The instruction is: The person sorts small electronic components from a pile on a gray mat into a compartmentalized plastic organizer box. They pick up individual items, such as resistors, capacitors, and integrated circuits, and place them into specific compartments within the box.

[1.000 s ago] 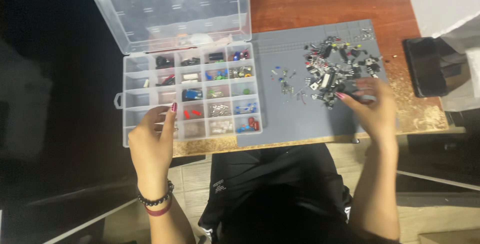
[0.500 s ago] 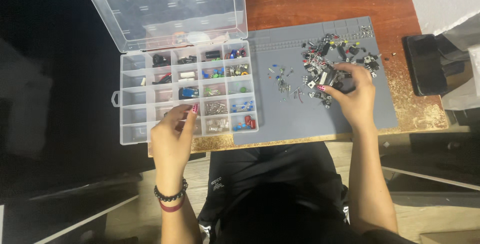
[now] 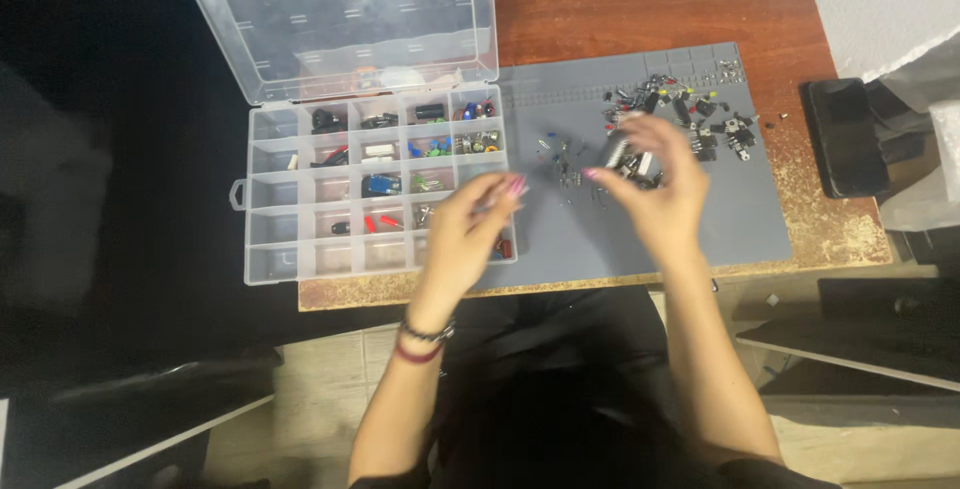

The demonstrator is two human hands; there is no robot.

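The right hand (image 3: 655, 194) hangs over the grey mat (image 3: 740, 219), just inside the pile of small parts (image 3: 690, 119) scattered toward the mat's far right corner. Its fingers are curled loosely downward and look to be closing on a pale, shiny part (image 3: 615, 152) at the pile's near edge; motion blur makes it hard to say whether the part is truly pinched, so I cannot tell.

The left hand (image 3: 470, 229) sits at the near right corner of the clear box (image 3: 265, 199), over the seam where box meets mat. Thumb and forefinger are brought together, perhaps on something tiny, but nothing shows between them.

The box lies open at the desk's (image 3: 620, 14) left edge, its lid (image 3: 330, 19) tipped back, compartments holding sorted bits in black, blue, green and red.

The parts should handle as very light, hard and stiff, with thin legs that could bend under a squeeze. They are likely slick and prone to skitter off the mat. Best taken by the body, fingertip to thumb tip, one at a time. A dark phone (image 3: 848, 139) rests near the desk's right edge.
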